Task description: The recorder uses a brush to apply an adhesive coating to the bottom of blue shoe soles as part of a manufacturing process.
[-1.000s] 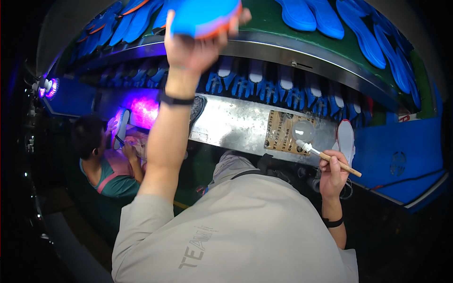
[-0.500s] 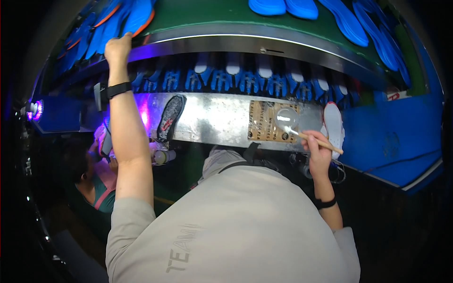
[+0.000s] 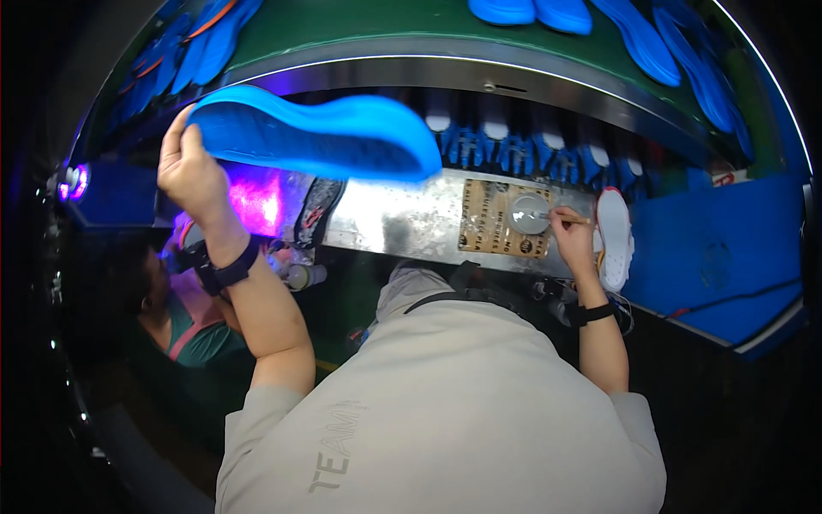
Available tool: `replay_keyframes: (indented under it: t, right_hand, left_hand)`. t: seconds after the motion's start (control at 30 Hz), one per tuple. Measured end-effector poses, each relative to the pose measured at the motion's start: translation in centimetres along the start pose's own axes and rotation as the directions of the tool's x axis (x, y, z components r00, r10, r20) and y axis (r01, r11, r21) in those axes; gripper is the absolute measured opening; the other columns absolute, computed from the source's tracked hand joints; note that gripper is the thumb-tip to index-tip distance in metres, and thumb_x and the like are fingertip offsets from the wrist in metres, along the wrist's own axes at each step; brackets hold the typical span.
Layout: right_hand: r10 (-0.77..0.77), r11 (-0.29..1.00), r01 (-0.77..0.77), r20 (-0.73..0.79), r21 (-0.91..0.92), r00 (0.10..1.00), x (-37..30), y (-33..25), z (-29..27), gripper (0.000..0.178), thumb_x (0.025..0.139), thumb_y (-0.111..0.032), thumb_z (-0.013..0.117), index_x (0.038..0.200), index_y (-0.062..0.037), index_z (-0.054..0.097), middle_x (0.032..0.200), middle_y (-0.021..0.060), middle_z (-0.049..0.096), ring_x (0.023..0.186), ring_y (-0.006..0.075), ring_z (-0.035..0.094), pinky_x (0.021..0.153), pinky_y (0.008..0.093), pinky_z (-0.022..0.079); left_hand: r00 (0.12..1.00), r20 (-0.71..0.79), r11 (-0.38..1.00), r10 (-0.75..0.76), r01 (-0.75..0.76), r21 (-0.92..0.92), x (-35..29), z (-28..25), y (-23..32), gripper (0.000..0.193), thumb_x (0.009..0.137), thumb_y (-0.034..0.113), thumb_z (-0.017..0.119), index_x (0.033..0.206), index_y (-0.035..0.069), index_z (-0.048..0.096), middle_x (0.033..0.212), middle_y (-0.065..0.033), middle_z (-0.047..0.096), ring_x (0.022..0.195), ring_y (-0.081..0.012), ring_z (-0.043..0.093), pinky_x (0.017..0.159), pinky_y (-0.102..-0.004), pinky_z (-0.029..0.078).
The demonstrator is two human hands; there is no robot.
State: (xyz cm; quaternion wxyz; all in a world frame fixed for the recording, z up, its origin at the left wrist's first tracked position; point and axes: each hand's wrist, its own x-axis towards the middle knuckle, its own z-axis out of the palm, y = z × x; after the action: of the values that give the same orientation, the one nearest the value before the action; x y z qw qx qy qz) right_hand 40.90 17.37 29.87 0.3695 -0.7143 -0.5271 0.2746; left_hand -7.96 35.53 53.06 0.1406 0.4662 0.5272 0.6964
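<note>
My left hand (image 3: 190,167), raised at the left, is closed on one end of a blue shoe sole (image 3: 300,137). The sole hangs in the air above the metal bench, its hollow, raised-rim side showing. At the right, my right hand (image 3: 572,231) pinches a wooden-handled brush (image 3: 586,221) whose tip reaches into a small round dish (image 3: 529,212). The dish rests on a brown printed cardboard sheet (image 3: 484,227). A dark knitted shoe upper (image 3: 315,214) lies on the bench, partly hidden by the sole. Right of my right hand is a white sole with red edging (image 3: 612,236).
Several blue soles (image 3: 638,43) lie on a green belt (image 3: 377,34) behind a metal rail. Beneath the rail is a row of blue fixtures (image 3: 514,150). The metal bench (image 3: 385,214) runs across the front. Purple light shines at the left, near another person (image 3: 184,317).
My left hand has taken a blue sole off the belt and brought it nearer, over the bench. My right hand has moved the brush tip into the dish.
</note>
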Motion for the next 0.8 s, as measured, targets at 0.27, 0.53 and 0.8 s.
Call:
replay_keyframes:
  t: [0.27,0.53,0.8]
  right_hand:
    - [0.022,0.997,-0.02,-0.018,0.075,1.0,-0.6,1.9,0.4,0.018,0.091,-0.016,0.066,0.094,0.0008,0.07,0.072,0.0084,0.068,0.065,0.0119,0.061,0.06,0.0287,0.047]
    - [0.077,0.993,-0.077,0.005,0.094,0.997,-0.8,1.3,0.3,0.019,0.091,-0.017,0.067,0.094,0.0016,0.07,0.071,0.0074,0.066,0.065,0.0107,0.059,0.061,0.0279,0.046]
    - [0.092,0.982,-0.091,-0.001,0.166,0.996,-0.5,2.2,1.0,0.019,0.091,-0.015,0.067,0.095,0.0026,0.07,0.073,0.0036,0.065,0.068,0.0077,0.056,0.062,0.0269,0.046]
  left_hand:
    - [0.769,0.574,0.817,-0.28,0.506,-0.279,-5.7,-1.2,-1.0,0.026,0.094,-0.002,0.054,0.117,-0.01,0.064,0.102,-0.014,0.071,0.091,-0.018,0.069,0.085,-0.0291,0.054]
    - [0.418,0.78,0.193,-0.466,0.908,-0.371,-16.2,0.4,-2.8,0.053,0.086,0.019,0.063,0.132,-0.005,0.053,0.117,-0.0203,0.065,0.102,-0.0289,0.067,0.092,-0.0416,0.055]
    - [0.098,0.994,-0.418,-0.05,0.902,-0.11,-24.5,2.5,1.2,0.09,0.085,0.043,0.067,0.155,0.008,0.024,0.145,-0.0367,0.038,0.132,-0.057,0.04,0.109,-0.0671,0.035]
